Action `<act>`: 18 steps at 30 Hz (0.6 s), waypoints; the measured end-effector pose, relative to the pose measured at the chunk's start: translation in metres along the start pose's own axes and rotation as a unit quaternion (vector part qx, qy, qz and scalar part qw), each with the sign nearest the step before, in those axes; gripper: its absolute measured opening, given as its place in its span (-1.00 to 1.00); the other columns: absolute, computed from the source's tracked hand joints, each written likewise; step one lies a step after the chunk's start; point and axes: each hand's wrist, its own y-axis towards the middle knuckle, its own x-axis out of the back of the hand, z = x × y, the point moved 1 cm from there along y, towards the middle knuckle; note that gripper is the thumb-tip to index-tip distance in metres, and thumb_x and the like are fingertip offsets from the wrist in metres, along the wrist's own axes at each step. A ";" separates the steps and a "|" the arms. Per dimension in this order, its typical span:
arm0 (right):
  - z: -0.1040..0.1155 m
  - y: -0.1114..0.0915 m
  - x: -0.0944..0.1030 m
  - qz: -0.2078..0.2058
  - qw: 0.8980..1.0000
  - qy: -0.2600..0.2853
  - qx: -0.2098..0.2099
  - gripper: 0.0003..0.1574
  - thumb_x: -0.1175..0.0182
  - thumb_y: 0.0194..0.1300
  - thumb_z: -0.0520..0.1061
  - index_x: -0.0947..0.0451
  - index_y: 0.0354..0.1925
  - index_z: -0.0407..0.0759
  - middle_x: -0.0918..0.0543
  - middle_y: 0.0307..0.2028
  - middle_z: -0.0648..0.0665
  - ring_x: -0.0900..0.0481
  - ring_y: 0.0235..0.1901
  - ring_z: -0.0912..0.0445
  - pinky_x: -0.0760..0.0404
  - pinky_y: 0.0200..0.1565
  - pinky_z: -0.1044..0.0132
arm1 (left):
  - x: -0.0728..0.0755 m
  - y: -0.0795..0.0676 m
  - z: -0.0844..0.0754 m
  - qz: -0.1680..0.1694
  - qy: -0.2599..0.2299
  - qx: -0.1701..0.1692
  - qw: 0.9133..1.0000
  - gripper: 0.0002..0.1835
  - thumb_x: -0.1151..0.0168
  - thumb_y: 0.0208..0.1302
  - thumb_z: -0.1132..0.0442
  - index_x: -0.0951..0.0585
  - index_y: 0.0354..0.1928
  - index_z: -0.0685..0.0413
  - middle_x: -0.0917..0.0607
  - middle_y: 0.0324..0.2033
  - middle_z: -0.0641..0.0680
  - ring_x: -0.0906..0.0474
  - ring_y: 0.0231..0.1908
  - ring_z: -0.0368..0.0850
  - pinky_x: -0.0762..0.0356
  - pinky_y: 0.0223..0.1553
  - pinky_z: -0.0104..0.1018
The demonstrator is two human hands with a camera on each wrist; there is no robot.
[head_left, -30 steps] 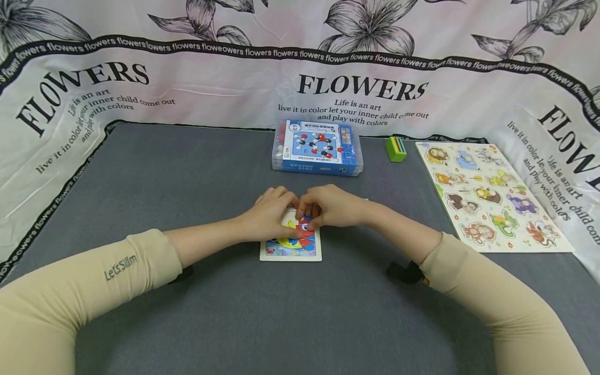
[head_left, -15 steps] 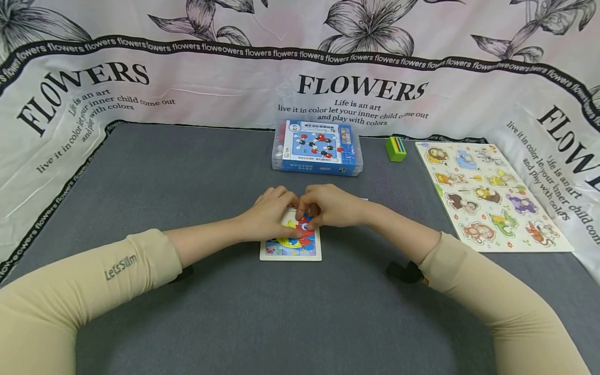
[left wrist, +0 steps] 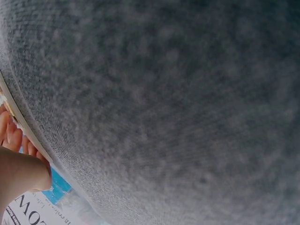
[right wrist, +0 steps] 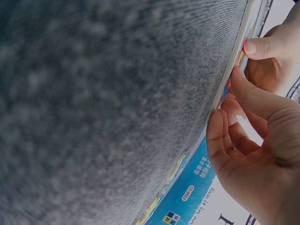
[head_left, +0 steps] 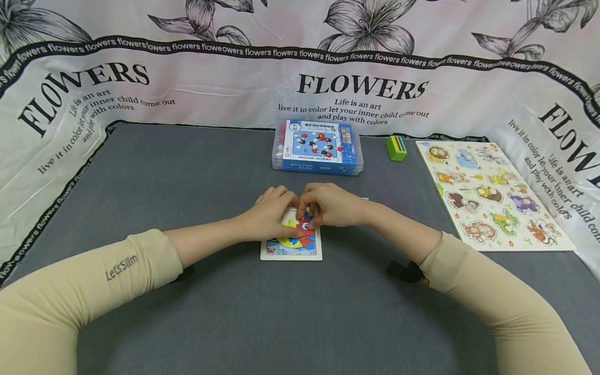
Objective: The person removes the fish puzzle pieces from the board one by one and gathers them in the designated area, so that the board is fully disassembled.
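Left hand [head_left: 267, 214]: fingers grasping the puzzle [head_left: 292, 247] at its upper left, thumb laid across the picture.
Right hand [head_left: 335, 205]: fingers bent and grasping the puzzle's upper right side, thumb on its face (whether they also pinch a loose piece, I cannot tell).
Puzzle: flat on the table [head_left: 225, 312], centre of the frame, pale rim showing along the bottom.
Lower picture: blue, yellow and red print runs across without a visible gap, so this part looks done.
Upper picture: mostly under the hands; the last fitting or pressing is probably here, though a finished face cannot be ruled out.
Sliver [head_left: 365, 198]: something pale just behind the right wrist, nearly all hidden; perhaps a spare piece, perhaps not, so the count of what is left stays uncertain.
Box [head_left: 316, 151]: shut, upper centre of the frame, apart from the work.
Block [head_left: 396, 149]: green and striped, right of the box, untouched.
Board [head_left: 497, 195]: animal pictures, right side of the frame, also untouched.
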 end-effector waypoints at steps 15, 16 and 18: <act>0.003 -0.001 0.001 -0.001 1.000 0.003 0.003 -0.72 -0.48 0.08 -0.20 -0.67 -0.20 0.00 -0.58 -0.14 -0.04 -0.51 -0.19 0.10 -0.56 -0.17 0.33 | 0.000 0.000 -0.001 0.001 -0.005 0.002 1.000 -0.38 -0.47 0.08 -0.12 -0.52 0.10 0.03 -0.47 0.03 0.09 -0.29 -0.01 -0.02 -0.26 -0.05 -0.20; 0.002 -0.001 0.001 -0.001 1.000 0.003 0.003 -0.71 -0.48 0.07 -0.20 -0.67 -0.20 0.00 -0.58 -0.14 -0.04 -0.51 -0.19 0.10 -0.56 -0.17 0.33 | 0.000 0.000 -0.001 0.000 -0.004 0.002 1.000 -0.37 -0.47 0.08 -0.12 -0.52 0.11 0.03 -0.47 0.03 0.09 -0.29 -0.01 -0.02 -0.26 -0.05 -0.20; 0.002 0.000 0.001 -0.003 1.000 0.004 0.004 -0.69 -0.49 0.07 -0.20 -0.64 -0.20 -0.01 -0.58 -0.15 -0.04 -0.52 -0.19 0.10 -0.56 -0.16 0.32 | 0.000 0.000 -0.001 0.001 -0.003 0.002 1.000 -0.37 -0.47 0.07 -0.13 -0.51 0.11 0.03 -0.47 0.04 0.09 -0.29 -0.01 -0.01 -0.26 -0.06 -0.21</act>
